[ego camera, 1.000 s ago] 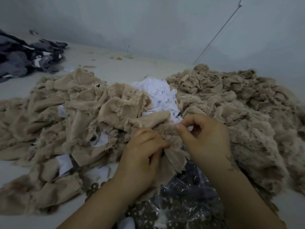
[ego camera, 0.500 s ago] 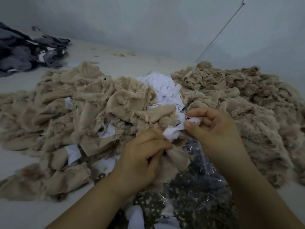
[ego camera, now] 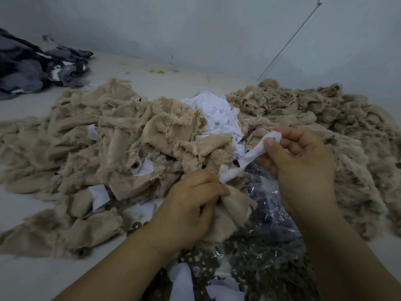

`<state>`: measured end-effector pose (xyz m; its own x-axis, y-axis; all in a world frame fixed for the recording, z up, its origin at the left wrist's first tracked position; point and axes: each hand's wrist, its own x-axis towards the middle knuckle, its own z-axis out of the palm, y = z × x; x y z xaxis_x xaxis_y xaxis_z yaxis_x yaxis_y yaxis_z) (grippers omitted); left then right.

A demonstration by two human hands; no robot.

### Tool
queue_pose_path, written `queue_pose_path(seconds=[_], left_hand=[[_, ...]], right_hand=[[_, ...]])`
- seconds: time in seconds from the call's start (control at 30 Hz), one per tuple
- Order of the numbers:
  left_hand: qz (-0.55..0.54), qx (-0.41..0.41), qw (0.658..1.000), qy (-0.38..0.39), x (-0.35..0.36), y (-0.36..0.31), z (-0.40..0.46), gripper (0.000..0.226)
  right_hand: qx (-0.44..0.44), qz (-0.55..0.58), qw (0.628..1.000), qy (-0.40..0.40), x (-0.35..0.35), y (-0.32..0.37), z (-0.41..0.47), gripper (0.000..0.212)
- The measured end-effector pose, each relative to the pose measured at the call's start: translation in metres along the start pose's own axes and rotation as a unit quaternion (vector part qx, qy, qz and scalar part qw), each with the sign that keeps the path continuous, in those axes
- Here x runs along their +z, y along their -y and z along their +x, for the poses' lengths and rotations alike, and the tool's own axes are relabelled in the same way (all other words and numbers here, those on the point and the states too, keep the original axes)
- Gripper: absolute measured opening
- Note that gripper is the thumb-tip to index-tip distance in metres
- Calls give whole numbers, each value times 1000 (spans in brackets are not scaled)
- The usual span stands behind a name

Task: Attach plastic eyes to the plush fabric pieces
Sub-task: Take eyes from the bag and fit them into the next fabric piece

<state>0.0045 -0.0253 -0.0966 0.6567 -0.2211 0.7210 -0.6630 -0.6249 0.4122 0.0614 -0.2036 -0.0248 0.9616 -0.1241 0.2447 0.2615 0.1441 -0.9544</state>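
Plush fabric piece (ego camera: 230, 211), one, beige, soft and fuzzy with frayed edges: bunched in the left hand (ego camera: 191, 207), near centre, fingers curled tight around it. White strip (ego camera: 245, 158), one, thin, smooth and limp: runs from the left hand's grip up to the right hand (ego camera: 303, 161), whose thumb and forefinger pinch its upper end while the other fingers curl loosely.

Plush heaps, two: left heap (ego camera: 91, 157), flatter beige pieces showing smooth backing, several white rectangular slips tucked among them; right heap (ego camera: 325, 131), shaggier and more crumpled, reaching the right edge of view. White scrap pile (ego camera: 219, 115), one, between the two heaps, behind the hands.

Clear plastic bag (ego camera: 273, 218), one, crinkled and glossy, directly under the hands, dark small parts inside; whether these are the eyes cannot be told. Round ring-shaped washers (ego camera: 201, 266), too many to count, spilled at the near edge beside the bag.

Dark grey and black fabric pile (ego camera: 36, 68), one, far left, well apart from the beige heaps.

Work surface (ego camera: 152, 81), pale and flat: bare stretches at the far side toward the wall (ego camera: 195, 29) and at the near left. Thin cord (ego camera: 290, 40), one, slanting down the wall at far right.
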Motion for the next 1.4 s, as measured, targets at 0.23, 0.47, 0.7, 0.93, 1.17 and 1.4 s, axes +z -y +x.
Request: queue_pose_path(seconds=[0.23,0.47,0.7,0.93,1.17,1.4], left_hand=[[25,-34,999,21,-1,4,0,21],[-45,6,999,10,-17,-5,8,27],[-241,-73,968,17,-25,-17,4,27],[-174,-80,981,19,-19,-14,4,24],[-118,-66,991,17,-16,-10,5,26],[-42,-53,997,-42,-9,-6,2,21]], right_hand=[[-27,27,999,1,-4,2,4,9],[85,-38,981,173,5,1,-7,16],[48,-93,978,180,5,-4,-9,14],[4,-104,979,176,8,-6,-12,14],[100,9,971,217,12,-9,-10,24],[173,52,946,269,10,-7,-12,16]])
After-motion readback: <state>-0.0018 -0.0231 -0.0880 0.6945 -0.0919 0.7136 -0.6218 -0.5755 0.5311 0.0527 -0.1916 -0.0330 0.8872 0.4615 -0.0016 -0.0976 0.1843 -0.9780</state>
